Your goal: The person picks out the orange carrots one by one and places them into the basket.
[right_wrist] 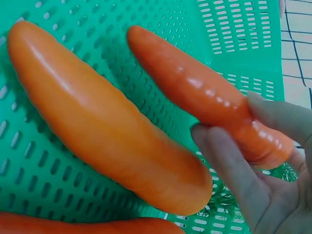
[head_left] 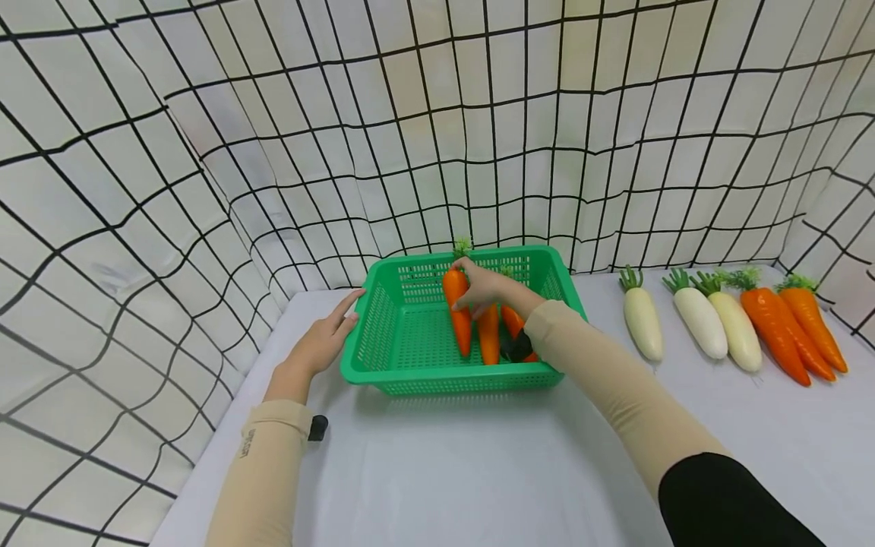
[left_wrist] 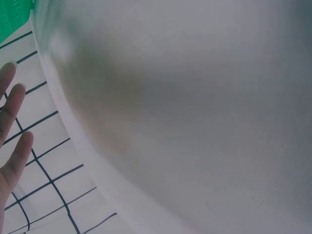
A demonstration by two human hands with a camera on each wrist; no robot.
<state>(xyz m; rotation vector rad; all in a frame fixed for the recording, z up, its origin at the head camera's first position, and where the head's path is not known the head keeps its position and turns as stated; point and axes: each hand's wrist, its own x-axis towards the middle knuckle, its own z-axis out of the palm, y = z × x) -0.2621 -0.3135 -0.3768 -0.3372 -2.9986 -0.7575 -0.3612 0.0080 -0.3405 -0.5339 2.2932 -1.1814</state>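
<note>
Carrot [right_wrist: 209,100]: pinched in right grip [head_left: 484,287], try not bumping other carrots [right_wrist: 109,124]
Green basket [head_left: 437,376]: maybe steady with loose left grip [head_left: 323,342]

Count one green basket [head_left: 410,375] on one white table [head_left: 437,471]. Tally three orange carrots [head_left: 488,334] inside, including one partly hidden in the head view; get three again from the right wrist view, with one cut off by the frame edge. Log three loose carrots [head_left: 772,330] at far right, overlapping, for six in all. Add three white radishes [head_left: 700,319] beside those. Also record two hands, one left hand [head_left: 326,338] and one right hand [head_left: 481,287], plus two beige sleeves [head_left: 263,471].
</note>
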